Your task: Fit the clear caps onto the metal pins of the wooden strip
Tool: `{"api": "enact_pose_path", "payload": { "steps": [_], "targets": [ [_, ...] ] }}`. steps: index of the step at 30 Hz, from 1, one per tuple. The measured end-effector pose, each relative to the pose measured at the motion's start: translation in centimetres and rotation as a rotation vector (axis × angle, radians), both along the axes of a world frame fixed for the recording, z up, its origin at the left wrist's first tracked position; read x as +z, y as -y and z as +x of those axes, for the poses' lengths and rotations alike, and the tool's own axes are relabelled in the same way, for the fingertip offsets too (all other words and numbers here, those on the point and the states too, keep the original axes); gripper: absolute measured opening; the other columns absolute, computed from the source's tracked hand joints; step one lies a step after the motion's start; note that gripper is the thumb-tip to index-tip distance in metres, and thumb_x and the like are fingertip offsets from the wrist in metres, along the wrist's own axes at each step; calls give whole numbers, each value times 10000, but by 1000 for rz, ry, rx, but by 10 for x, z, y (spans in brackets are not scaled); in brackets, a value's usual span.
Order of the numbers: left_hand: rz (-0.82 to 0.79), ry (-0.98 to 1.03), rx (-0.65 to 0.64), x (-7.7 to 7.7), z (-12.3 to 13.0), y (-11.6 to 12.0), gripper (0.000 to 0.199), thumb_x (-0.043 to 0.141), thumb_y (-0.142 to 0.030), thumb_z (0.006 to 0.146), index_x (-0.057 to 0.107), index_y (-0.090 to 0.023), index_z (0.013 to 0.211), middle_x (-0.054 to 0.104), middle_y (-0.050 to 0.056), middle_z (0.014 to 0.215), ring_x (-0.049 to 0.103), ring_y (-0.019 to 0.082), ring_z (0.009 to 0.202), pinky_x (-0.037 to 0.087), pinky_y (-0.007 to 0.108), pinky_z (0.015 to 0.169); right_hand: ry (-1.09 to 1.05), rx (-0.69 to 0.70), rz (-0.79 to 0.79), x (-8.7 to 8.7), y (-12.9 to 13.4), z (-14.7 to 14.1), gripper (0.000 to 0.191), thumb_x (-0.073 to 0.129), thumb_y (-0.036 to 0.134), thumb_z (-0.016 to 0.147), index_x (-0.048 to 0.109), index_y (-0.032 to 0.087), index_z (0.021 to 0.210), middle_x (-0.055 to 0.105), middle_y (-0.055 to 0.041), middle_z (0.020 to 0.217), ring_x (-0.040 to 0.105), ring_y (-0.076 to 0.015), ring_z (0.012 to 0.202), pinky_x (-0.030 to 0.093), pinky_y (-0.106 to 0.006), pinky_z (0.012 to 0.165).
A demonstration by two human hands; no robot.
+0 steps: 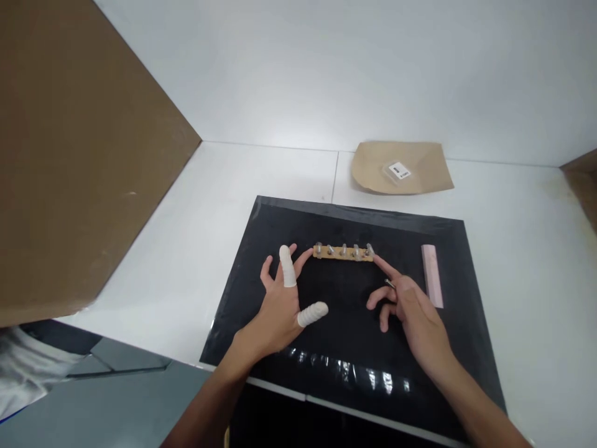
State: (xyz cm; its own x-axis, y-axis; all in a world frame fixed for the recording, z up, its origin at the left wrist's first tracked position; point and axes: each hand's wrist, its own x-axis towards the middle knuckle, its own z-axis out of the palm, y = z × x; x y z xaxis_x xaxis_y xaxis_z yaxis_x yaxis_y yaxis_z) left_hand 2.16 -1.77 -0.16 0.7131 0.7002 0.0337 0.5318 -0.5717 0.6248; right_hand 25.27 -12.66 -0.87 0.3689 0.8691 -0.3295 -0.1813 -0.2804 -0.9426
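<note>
A narrow tan strip (336, 252) carrying several small clear pieces lies crosswise on the black mat (336, 292). My left hand (281, 305) is at its left, fingers spread, with one fingertip at the strip's left end. White ribbed covers sit on its thumb and one finger. At the strip's right end is the outstretched index fingertip of my right hand (413, 311). That hand has a thin metal tool (390, 284) held against its curled fingers; most of the tool is hidden. Just right of this hand lies a pink bar (432, 275).
Behind the mat, a brown paper tray (426, 165) holds a small clear case (397, 172) with a white label. A large brown board (84, 155) stands at the left. White cloth (23, 373) shows at the lower left, beyond the table (177, 274) edge.
</note>
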Motion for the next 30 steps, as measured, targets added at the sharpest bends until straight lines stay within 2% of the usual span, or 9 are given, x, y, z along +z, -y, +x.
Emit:
{"api": "enact_pose_path", "payload": {
  "steps": [5, 10, 13, 16, 18, 20, 23, 27, 30],
  "targets": [
    [38, 13, -10, -4, -3, 1, 1088, 238, -832, 966, -420, -201, 1560, 357, 217, 1691, 134, 338, 1649, -98, 606, 1244, 28, 46, -25, -4, 9, -2, 652, 413, 659, 1068, 484, 231, 1556, 690, -36, 824, 557, -142, 587, 495, -285, 527],
    [65, 40, -14, -7, -3, 1, 1054, 213, -822, 977, -432, -218, 1551, 371, 216, 1685, 163, 346, 1642, -105, 620, 1235, 39, 7, 16, -6, 9, -9, 694, 425, 677, 1055, 477, 193, 1550, 686, -43, 807, 556, -154, 590, 493, -289, 516],
    [59, 48, 3, -10, -2, 0, 1050, 219, -832, 971, -439, -248, 1545, 392, 186, 1684, 161, 345, 1642, -108, 629, 1233, 51, -29, 53, -8, 6, -11, 705, 447, 704, 1030, 540, 162, 1470, 688, -63, 810, 579, -169, 618, 483, -279, 479],
    [19, 63, 22, -8, -1, -1, 1026, 189, -806, 993, -437, -212, 1547, 407, 192, 1676, 144, 334, 1649, -118, 639, 1236, 70, -42, 77, -10, 6, -10, 666, 460, 715, 1016, 600, 168, 1368, 699, -78, 840, 608, -180, 650, 477, -271, 467],
    [-37, 65, 39, -3, 1, -2, 961, 153, -769, 1017, -324, -189, 1616, 405, 196, 1676, 130, 326, 1654, -120, 640, 1246, 81, -44, 79, -12, 8, -9, 650, 472, 707, 1014, 619, 165, 1341, 707, -78, 841, 609, -173, 640, 476, -268, 473],
    [-110, 38, 40, 6, 1, -4, 851, 102, -707, 1044, -58, -184, 1696, 370, 187, 1697, 121, 314, 1660, -109, 629, 1267, 85, -47, 79, -13, 11, -10, 656, 484, 700, 1012, 624, 159, 1356, 701, -64, 810, 599, -162, 621, 472, -262, 480],
    [-173, -23, 29, 16, 0, -9, 786, 19, -615, 1058, 297, -182, 1652, 303, 162, 1732, 127, 291, 1666, -96, 607, 1297, 72, -59, 77, -13, 16, -15, 710, 492, 719, 994, 610, 151, 1403, 682, -43, 744, 575, -157, 582, 464, -261, 471],
    [-187, -28, -20, 16, -1, -24, 858, -33, -651, 1029, 356, -179, 1630, 295, 148, 1739, 93, 278, 1675, -125, 594, 1307, 21, -90, 68, -9, 24, -25, 833, 512, 780, 937, 591, 113, 1429, 676, -45, 711, 545, -158, 540, 473, -277, 455],
    [-238, 8, -57, 14, 3, -41, 865, -133, -629, 1014, 235, -210, 1676, 376, 122, 1709, 109, 235, 1674, -153, 568, 1310, -33, -111, 52, -5, 31, -35, 897, 531, 803, 906, 565, 92, 1453, 673, -50, 704, 568, -173, 565, 486, -279, 457]
  ]
}}
